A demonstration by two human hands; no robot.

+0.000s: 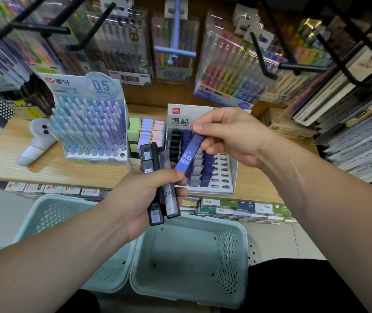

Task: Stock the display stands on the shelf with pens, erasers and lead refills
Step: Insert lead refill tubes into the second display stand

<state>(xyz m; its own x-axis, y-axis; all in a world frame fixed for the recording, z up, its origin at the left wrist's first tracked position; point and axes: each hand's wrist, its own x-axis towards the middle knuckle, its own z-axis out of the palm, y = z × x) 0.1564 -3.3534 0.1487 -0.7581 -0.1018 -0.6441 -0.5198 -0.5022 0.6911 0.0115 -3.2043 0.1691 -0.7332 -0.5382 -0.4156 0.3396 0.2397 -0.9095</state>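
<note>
My left hand grips a bundle of black and grey lead refill cases upright in front of the shelf. My right hand pinches one blue lead refill case marked HB 0.5, held slanted just above the white lead refill stand. That stand has black, grey and blue cases in its left columns and empty slots on the right. Left of it stand a tray of green, purple and pink erasers and a 0.5 mm pen display full of pastel pens.
Two pale green baskets sit on the floor below the wooden shelf. A small white handheld fan lies at the shelf's left. Packs of pens hang on black hooks above, and boxed stock lines the lower shelf.
</note>
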